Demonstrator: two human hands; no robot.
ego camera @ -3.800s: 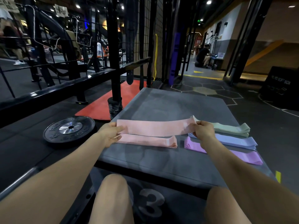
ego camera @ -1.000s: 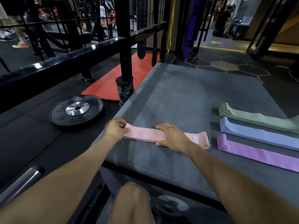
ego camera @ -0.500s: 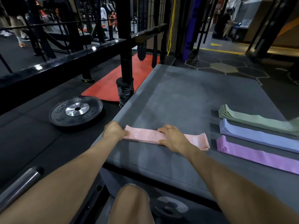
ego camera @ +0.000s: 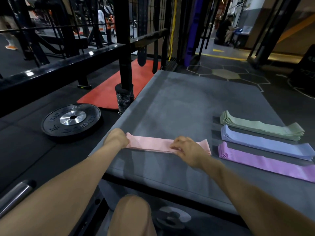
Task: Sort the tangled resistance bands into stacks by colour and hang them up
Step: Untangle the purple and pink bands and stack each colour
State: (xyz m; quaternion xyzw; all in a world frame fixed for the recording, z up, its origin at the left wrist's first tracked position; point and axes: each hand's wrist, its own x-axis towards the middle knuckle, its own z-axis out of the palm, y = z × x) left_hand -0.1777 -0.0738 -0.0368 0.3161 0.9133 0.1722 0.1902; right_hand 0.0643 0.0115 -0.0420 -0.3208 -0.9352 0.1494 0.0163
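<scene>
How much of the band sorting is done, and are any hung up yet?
Sorting looks done: green stack, blue stack, purple stack and pink stack lie apart on the grey mat. In hand: the left hand grips the pink stack's end, and the right hand holds it nearer the other. Left: hanging them all.

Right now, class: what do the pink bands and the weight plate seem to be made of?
Pink bands: probably thin matte rubber or latex; they lie limp in flat layers. Weight plate: black, likely rubber, with raised lettering, around a shiny, seemingly metal hub.
</scene>
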